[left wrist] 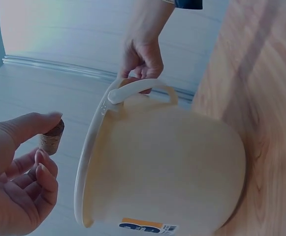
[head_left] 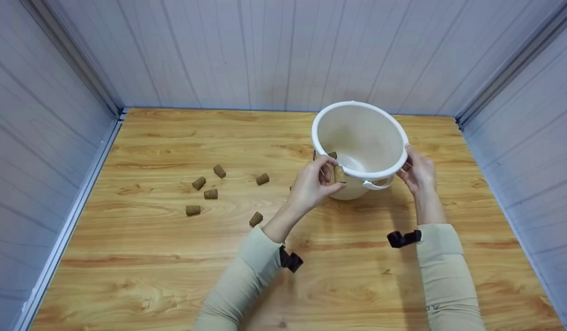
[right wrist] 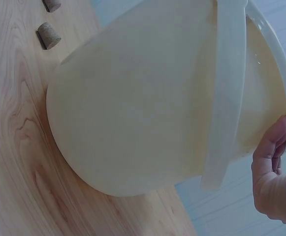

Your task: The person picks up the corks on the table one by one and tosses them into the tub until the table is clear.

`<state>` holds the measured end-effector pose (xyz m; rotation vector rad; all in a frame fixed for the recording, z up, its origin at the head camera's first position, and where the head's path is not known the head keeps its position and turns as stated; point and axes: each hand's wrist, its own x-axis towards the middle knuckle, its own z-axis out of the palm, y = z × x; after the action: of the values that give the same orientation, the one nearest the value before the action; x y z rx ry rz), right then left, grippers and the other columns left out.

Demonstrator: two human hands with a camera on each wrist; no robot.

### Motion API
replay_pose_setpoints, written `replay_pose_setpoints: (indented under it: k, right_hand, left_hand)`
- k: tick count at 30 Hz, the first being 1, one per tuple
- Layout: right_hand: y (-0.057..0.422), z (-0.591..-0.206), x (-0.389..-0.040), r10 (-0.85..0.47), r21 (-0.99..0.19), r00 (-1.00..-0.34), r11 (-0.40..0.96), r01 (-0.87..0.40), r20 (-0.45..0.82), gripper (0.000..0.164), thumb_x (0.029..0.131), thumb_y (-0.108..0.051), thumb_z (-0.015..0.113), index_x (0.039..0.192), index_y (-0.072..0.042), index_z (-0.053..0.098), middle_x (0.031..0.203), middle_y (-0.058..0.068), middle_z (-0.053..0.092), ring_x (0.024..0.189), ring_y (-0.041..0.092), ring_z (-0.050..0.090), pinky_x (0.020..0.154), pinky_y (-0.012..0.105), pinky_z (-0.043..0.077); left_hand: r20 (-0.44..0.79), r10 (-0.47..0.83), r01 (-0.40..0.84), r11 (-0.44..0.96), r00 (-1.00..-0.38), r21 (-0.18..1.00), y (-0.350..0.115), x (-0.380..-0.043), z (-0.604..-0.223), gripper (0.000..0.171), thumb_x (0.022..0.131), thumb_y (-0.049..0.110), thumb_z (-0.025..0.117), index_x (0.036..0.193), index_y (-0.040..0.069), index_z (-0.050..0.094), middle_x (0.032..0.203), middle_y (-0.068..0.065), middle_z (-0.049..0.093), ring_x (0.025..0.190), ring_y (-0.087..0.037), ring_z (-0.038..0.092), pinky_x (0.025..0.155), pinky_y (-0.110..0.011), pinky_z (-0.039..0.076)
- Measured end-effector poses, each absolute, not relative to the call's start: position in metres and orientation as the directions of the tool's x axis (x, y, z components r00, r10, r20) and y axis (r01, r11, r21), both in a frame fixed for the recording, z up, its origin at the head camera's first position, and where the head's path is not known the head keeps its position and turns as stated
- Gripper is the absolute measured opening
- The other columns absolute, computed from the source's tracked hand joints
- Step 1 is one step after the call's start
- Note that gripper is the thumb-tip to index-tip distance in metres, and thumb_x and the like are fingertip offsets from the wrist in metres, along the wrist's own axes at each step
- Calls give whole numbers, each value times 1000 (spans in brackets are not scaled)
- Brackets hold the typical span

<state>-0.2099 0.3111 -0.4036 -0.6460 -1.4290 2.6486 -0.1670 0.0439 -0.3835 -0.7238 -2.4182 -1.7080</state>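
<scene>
My left hand (head_left: 311,184) pinches a tapered cork (left wrist: 51,137) between thumb and fingertips, at the near left rim of a cream plastic bucket (head_left: 357,133). In the left wrist view this cork is beside the bucket's mouth. My right hand (head_left: 419,170) grips the rim on the right side, fingers curled under its outer edge. The bucket's white handle (right wrist: 226,93) hangs down on the near side. Another dark cork (head_left: 332,155) shows just inside the rim, above my left fingers.
Several corks lie scattered on the wood-grain table left of the bucket, among them one cork (head_left: 263,179) in the middle and another cork (head_left: 193,210) farthest left. Pale panel walls (head_left: 265,55) enclose the table at the back and both sides. Each wrist carries a small black camera.
</scene>
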Motion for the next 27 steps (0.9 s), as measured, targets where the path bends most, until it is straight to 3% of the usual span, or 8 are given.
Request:
replay_pose_setpoints:
  k: [10, 20, 27]
  right_hand:
    - [311, -405, -212, 246, -795, -902, -587, 153, -356, 15, 82, -14, 63, 86, 1, 59, 72, 10, 62, 61, 18, 61, 56, 29, 50]
    - [311, -404, -211, 272, -812, -893, -563, 155, -359, 19, 81, -16, 65, 91, 0, 58, 78, 12, 63, 68, 20, 62, 65, 32, 50]
    - [310, -404, -210, 255, -801, -903, -582, 141, -345, 16, 82, -14, 63, 88, 1, 60, 77, 12, 64, 67, 21, 63, 62, 33, 51]
  left_hand:
    - [338, 262, 405, 270, -904, 873, 58, -192, -369, 31, 68, 6, 75, 93, 1, 57, 64, -2, 51, 60, -10, 47, 55, -16, 36]
    - [280, 237, 344, 297, -930, 891, 70, -215, -369, 30, 69, 7, 74, 93, 2, 57, 62, -2, 47, 56, -7, 40, 51, -16, 31]
    - [272, 221, 336, 346, -936, 876, 75, -226, -365, 32, 69, 9, 75, 94, 1, 57, 62, -1, 48, 57, -6, 42, 55, -16, 34]
